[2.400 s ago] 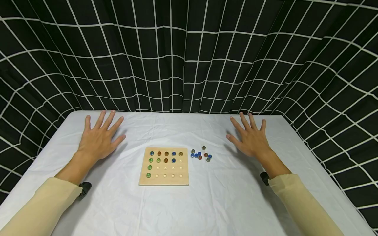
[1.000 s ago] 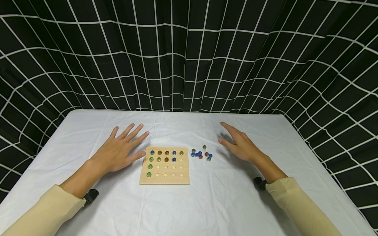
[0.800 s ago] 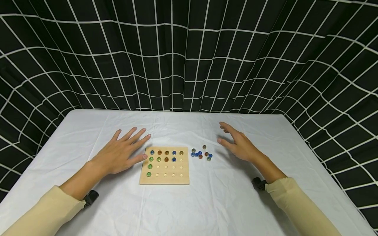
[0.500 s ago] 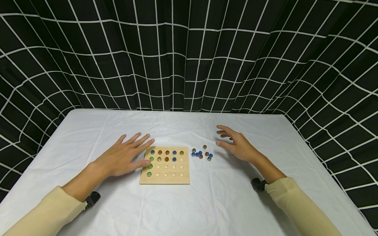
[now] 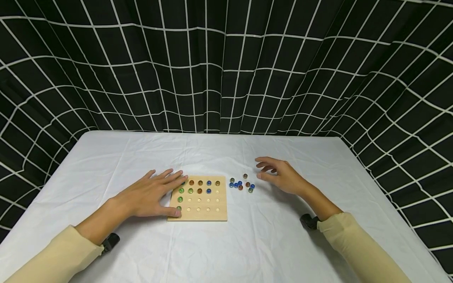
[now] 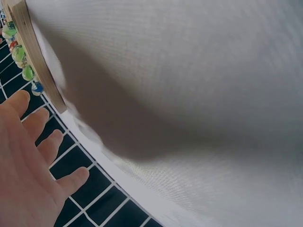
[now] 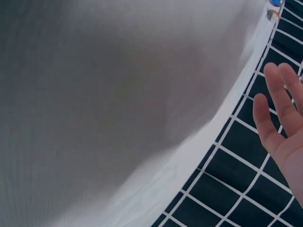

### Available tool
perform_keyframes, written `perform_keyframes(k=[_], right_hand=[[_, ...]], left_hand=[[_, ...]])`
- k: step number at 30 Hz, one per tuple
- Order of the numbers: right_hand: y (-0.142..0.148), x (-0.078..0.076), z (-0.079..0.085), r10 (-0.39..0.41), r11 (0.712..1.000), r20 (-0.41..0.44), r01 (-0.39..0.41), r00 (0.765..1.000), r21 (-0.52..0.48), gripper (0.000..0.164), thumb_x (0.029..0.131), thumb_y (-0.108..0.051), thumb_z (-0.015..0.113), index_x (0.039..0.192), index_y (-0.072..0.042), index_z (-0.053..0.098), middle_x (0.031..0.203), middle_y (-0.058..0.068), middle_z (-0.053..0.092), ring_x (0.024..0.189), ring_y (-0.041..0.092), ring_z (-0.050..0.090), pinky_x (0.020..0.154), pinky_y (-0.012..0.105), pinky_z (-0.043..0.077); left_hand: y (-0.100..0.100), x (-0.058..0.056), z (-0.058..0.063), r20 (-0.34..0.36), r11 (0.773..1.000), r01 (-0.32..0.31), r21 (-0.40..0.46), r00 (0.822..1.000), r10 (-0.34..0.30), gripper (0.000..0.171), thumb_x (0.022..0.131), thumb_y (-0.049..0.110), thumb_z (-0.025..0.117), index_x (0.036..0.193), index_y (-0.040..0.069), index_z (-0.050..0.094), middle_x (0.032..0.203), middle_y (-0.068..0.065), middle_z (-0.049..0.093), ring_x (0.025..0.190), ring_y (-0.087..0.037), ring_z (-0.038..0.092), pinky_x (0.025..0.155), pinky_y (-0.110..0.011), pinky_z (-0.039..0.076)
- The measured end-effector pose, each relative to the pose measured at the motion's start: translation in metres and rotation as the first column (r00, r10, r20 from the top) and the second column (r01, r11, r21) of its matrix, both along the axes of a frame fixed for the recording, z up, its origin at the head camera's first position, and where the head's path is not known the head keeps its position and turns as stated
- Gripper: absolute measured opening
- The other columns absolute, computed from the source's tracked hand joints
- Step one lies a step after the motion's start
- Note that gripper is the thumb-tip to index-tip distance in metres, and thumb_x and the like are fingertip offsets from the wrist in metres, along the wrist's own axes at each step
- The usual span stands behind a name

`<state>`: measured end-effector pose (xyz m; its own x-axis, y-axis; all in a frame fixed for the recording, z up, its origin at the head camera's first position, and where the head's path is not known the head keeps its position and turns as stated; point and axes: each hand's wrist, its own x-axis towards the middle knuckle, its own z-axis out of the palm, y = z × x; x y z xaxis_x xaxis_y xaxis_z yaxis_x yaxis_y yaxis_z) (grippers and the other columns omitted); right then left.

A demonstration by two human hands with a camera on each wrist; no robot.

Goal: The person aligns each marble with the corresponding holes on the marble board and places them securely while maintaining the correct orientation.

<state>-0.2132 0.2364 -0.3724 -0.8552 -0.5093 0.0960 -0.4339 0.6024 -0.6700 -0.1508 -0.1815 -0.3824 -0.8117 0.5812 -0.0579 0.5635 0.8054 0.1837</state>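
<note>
A wooden board point(image 5: 203, 216) with rows of small dimples lies mid-table. Marbles fill its back row, much of the second row and the left column, among them a green marble point(image 5: 180, 199). Over the board's left edge spreads my left hand point(image 5: 148, 197), holding nothing. Its thumb is by the front-left green marble, and its index finger partly covers the back-left blue one; contact with the board is unclear. Several loose blue, brown and grey marbles point(image 5: 236, 185) lie right of the board. Behind and right of them hovers my right hand point(image 5: 283, 177), fingers loosely bent, with nothing in its grasp.
A white cloth point(image 5: 212, 251) with slight creases covers the table. Black curtains point(image 5: 209, 78) with a white grid surround its back and sides. Each wrist wears a dark camera, such as the left wrist camera point(image 5: 111, 242).
From wide apart, both hands have moved inward. The left has come over the board's left edge, its thumb sliding toward the front. The right has neared the loose marbles, its fingers bending. The marbles stay put.
</note>
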Motion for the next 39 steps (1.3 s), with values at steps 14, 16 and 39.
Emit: perform_keyframes(k=[14, 16, 39], right_hand=[[-0.004, 0.001, 0.001, 0.058, 0.998, 0.017, -0.058, 0.998, -0.002, 0.041, 0.09, -0.008, 0.073, 0.128, 0.001, 0.064, 0.115, 0.012, 0.071, 0.103, 0.026, 0.067, 0.089, 0.049, 0.052], [-0.005, 0.002, 0.001, 0.056, 0.998, 0.027, -0.056, 0.998, 0.001, 0.04, 0.09, -0.008, 0.073, 0.128, 0.001, 0.064, 0.115, 0.011, 0.071, 0.103, 0.025, 0.067, 0.09, 0.049, 0.052], [-0.007, 0.004, -0.002, 0.104, 0.99, 0.098, -0.113, 0.99, 0.088, 0.043, 0.087, -0.003, 0.074, 0.129, -0.002, 0.063, 0.113, 0.006, 0.072, 0.109, 0.025, 0.066, 0.094, 0.05, 0.05]], left_hand=[[-0.004, -0.002, -0.005, 0.009, 1.0, -0.009, -0.006, 1.0, 0.009, 0.113, 0.071, 0.089, 0.054, 0.158, 0.022, 0.03, 0.16, -0.005, 0.033, 0.147, -0.033, 0.028, 0.113, -0.067, 0.022], [-0.005, -0.002, -0.005, 0.006, 1.0, -0.01, 0.001, 1.0, 0.01, 0.114, 0.07, 0.089, 0.055, 0.158, 0.022, 0.03, 0.16, -0.006, 0.034, 0.147, -0.033, 0.029, 0.112, -0.067, 0.023], [-0.01, -0.001, -0.007, -0.032, 1.0, 0.007, -0.008, 0.999, -0.008, 0.113, 0.07, 0.09, 0.051, 0.155, 0.017, 0.038, 0.159, -0.007, 0.035, 0.146, -0.035, 0.031, 0.112, -0.067, 0.024]])
